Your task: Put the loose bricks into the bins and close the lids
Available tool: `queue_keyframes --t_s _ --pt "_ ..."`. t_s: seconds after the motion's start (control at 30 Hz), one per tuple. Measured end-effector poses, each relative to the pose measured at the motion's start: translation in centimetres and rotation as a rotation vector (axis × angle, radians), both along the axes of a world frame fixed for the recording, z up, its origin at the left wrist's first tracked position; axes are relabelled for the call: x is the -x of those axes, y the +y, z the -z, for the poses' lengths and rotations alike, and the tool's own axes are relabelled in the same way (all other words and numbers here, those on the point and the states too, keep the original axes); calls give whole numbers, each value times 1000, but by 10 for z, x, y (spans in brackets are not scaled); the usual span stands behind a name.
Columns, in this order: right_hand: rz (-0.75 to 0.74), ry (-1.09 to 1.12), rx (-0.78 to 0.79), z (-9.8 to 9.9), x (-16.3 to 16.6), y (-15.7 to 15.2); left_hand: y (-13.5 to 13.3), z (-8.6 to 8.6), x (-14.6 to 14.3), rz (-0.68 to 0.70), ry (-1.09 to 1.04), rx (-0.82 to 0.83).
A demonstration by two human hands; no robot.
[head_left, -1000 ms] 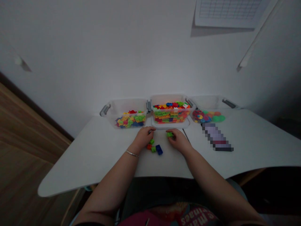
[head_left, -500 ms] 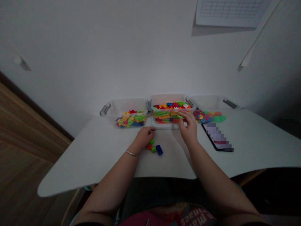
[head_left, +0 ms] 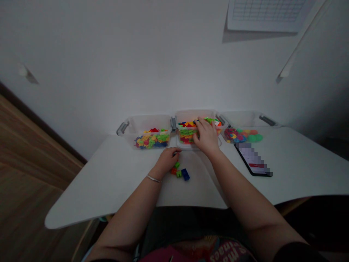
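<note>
My left hand (head_left: 168, 159) rests on the white table (head_left: 109, 182) with its fingers curled over a small cluster of joined bricks (head_left: 180, 172), green, orange and blue. My right hand (head_left: 206, 135) reaches into the middle clear bin (head_left: 198, 113), fingers down among its coloured bricks; what the fingers hold, if anything, is hidden. A thin bracelet (head_left: 153, 178) circles my left wrist.
A left clear bin (head_left: 144, 125) holds small mixed-colour pieces. A right clear bin (head_left: 245, 120) holds round coloured pieces. A phone (head_left: 253, 163) lies on the table to the right. The wall stands right behind the bins.
My right hand, holding a green brick on the table a second ago, has risen and moved forward into the middle bin. My left hand has stayed on the brick cluster.
</note>
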State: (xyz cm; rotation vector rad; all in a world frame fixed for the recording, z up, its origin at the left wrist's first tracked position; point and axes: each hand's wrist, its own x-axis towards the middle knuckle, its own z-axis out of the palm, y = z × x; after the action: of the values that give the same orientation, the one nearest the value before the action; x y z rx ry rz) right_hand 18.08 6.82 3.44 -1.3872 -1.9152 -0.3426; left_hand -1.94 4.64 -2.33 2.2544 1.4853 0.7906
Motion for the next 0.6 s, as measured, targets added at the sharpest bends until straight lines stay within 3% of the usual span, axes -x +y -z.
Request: queue_keyframes --t_s 0.13,0.3,0.6 --pt "22 -73 11 1 -1 -1 0 0 0 7 -13 8" --pt "2 2 -9 6 1 -2 3 2 0 13 -24 23" --pt "-185 198 -176 42 14 -28 2 -3 0 -103 -6 -12"
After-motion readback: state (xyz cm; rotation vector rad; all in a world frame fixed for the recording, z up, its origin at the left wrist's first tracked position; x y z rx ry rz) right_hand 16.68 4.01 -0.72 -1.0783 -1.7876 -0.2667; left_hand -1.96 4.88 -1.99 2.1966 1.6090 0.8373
